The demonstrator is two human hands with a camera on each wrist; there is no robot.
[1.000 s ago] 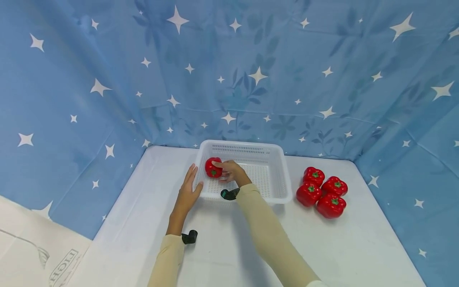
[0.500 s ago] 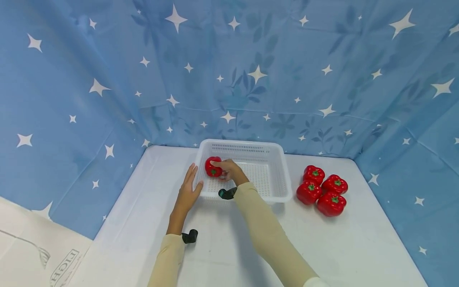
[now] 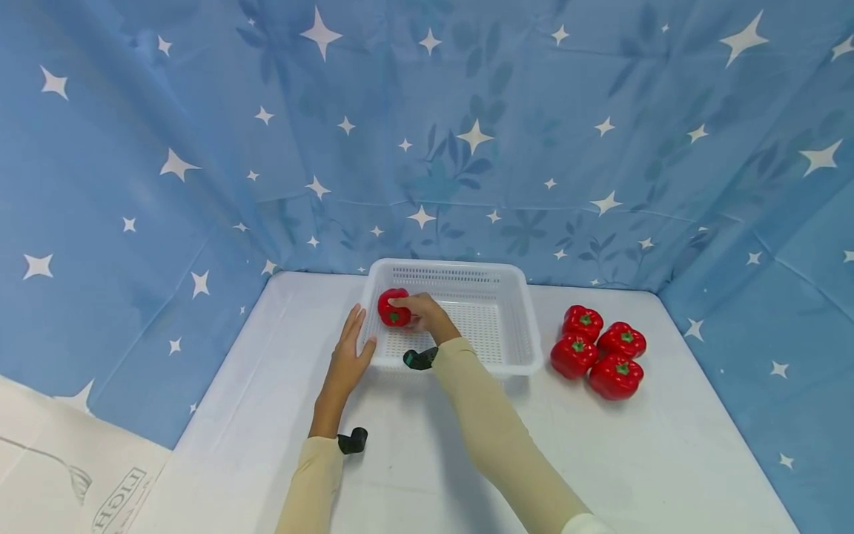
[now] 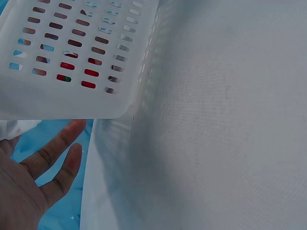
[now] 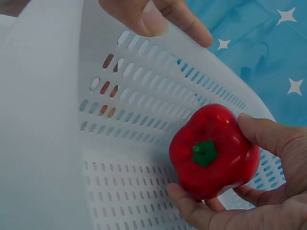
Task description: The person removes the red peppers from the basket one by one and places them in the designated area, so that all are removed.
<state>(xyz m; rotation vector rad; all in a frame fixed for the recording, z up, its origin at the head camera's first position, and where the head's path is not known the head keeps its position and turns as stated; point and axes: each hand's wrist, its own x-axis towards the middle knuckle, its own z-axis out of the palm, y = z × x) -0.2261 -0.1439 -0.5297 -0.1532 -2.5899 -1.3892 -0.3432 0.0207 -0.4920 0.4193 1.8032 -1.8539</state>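
Inside the left end of a white perforated plastic basket (image 3: 460,369), my right hand (image 3: 425,311) grips a red bell pepper (image 3: 394,308). The right wrist view shows the thumb on one side of the pepper (image 5: 213,148) and fingers curled round its underside, with the green stem facing the camera. My left hand (image 3: 347,360) lies along the basket's left side, its fingers extended at the rim. Through the slots of the basket wall (image 4: 62,103), the left wrist view shows bits of red.
Several more red bell peppers (image 3: 616,377) stand in a cluster on the white table (image 3: 414,475), right of the basket. A blue curtain (image 3: 427,148) with white stars hangs behind the table and along its sides.
The head view has shifted slightly. Both hands keep nearly the same place, with the right hand still holding the bell pepper in the basket's left end.
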